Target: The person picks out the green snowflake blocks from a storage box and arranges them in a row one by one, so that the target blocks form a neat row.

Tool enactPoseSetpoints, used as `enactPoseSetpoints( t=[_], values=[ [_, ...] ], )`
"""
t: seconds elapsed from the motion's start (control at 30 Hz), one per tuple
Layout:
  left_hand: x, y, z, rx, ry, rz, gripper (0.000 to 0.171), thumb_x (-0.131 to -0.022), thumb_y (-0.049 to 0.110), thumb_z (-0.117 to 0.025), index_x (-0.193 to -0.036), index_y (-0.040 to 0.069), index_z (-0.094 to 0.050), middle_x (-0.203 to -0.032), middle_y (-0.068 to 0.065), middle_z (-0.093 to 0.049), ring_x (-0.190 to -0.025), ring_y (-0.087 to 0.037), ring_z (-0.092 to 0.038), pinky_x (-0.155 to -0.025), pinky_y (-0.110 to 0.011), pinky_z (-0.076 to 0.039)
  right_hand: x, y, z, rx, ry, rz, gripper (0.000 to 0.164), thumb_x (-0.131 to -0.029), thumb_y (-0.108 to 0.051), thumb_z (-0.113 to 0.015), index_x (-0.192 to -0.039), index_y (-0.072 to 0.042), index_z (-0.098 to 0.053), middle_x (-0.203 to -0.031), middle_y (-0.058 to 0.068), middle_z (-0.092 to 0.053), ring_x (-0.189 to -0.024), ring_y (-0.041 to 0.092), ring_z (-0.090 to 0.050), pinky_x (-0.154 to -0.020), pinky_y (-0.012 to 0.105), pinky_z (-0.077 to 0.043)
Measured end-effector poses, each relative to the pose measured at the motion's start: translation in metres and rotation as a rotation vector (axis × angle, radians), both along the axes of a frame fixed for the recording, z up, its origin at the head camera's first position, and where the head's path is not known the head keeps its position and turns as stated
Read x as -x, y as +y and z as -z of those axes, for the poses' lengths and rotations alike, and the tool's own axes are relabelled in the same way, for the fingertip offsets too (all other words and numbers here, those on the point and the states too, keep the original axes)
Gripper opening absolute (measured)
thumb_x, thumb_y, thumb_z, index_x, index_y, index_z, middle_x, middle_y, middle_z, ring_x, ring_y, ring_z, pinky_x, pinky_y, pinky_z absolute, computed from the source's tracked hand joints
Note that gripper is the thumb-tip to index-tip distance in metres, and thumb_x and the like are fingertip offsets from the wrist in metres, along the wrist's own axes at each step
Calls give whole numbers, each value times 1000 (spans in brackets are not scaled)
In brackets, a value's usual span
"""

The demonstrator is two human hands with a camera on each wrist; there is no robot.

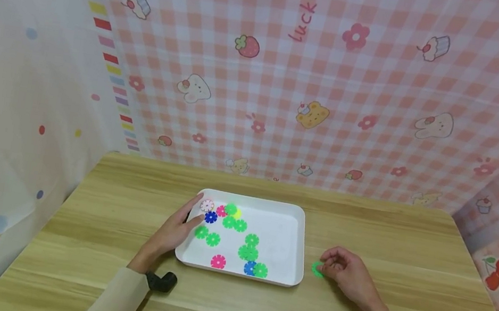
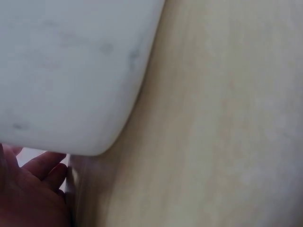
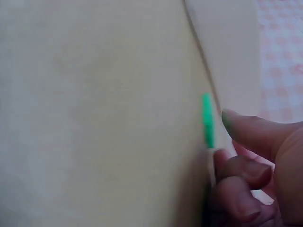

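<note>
A white tray (image 1: 286,236) holds several notched, flower-shaped plastic discs, mostly green. My left hand (image 1: 178,228) grips its left side, thumb over the rim beside a dark blue disc (image 1: 210,217). Seen from the left wrist, the tray (image 2: 71,71) fills the upper left, with the left hand (image 2: 33,189) below its corner. Right of the tray, my right hand (image 1: 348,275) is low over the table with bent fingers at a green disc (image 1: 317,269). The right wrist view shows this green disc (image 3: 208,120) edge-on, the right hand's (image 3: 255,165) thumb tip slightly apart from it.
Inside the tray, a pink disc (image 1: 218,261) and a blue disc (image 1: 250,268) lie near the front edge. A pale disc (image 1: 206,205) is at the back left corner. The wooden table (image 1: 373,233) meets a pink checked cloth (image 1: 279,85) behind.
</note>
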State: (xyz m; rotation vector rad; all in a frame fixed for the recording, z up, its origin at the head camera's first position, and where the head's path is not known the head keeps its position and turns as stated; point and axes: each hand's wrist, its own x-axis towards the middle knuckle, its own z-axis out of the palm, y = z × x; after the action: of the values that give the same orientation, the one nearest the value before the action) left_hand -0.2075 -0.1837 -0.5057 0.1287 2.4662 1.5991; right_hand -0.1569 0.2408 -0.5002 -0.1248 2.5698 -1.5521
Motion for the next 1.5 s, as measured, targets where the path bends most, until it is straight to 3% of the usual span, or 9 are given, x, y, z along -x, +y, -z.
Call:
enactPoseSetpoints(
  t=[0.13,0.33,0.5,0.63,0.8,0.97,1.3,1.5],
  values=[
    [-1,-2,0,-15,3,3,60,-105,31,-46,-159,29,-20,-167,0,-11,-153,-25,-6,-124,-47,-4,2,-1,-8,12,36,1,14,-91,-3,-67,-104,1,-64,-92,10,-66,-78,9,-61,-66,21,-52],
    [0,-2,3,-13,9,6,59,-106,29,-46,-159,30,-21,-167,1,-12,-153,-24,-6,-125,-46,-5,6,-16,-28,94,39,-58,15,-94,-2,-63,-107,3,-63,-95,14,-62,-77,17,-66,-63,24,-53],
    [2,-3,4,-4,15,10,59,-106,30,-45,-159,30,-20,-167,0,-11,-153,-25,-6,-124,-47,-5,13,-45,-44,113,16,-136,17,-93,-4,-66,-106,4,-63,-91,11,-63,-84,29,-69,-65,26,-55],
    [1,-3,2,-1,11,7,59,-106,30,-45,-159,31,-20,-167,1,-12,-153,-25,-6,-125,-47,-5,19,-70,-50,71,2,-196,21,-91,-10,-71,-106,3,-64,-89,7,-63,-87,28,-66,-69,25,-54],
    [1,-3,2,7,15,1,59,-106,30,-46,-159,32,-20,-167,2,-13,-153,-24,-7,-125,-47,-6,26,-95,-47,-2,33,-282,19,-90,-14,-72,-103,-2,-66,-87,4,-62,-77,20,-54,-67,23,-48],
    [3,-3,4,11,19,-2,59,-106,29,-46,-158,32,-20,-167,1,-13,-153,-25,-8,-125,-47,-6,26,-113,-36,-45,50,-330,15,-91,-16,-72,-101,-6,-66,-84,1,-61,-73,16,-53,-66,22,-45],
    [2,-2,2,11,10,-5,59,-105,30,-46,-158,31,-21,-167,0,-13,-153,-25,-8,-124,-47,-6,23,-132,-18,-115,18,-302,21,-88,-16,-76,-105,-11,-63,-83,-1,-56,-73,14,-50,-64,23,-41],
    [0,-1,-3,-1,-43,-2,60,-106,24,-45,-160,24,-18,-167,-3,-9,-153,-27,-4,-124,-47,-3,22,-134,-12,-98,-31,-264,21,-89,-18,-74,-107,-14,-63,-84,0,-55,-74,16,-49,-62,25,-39]
  ],
)
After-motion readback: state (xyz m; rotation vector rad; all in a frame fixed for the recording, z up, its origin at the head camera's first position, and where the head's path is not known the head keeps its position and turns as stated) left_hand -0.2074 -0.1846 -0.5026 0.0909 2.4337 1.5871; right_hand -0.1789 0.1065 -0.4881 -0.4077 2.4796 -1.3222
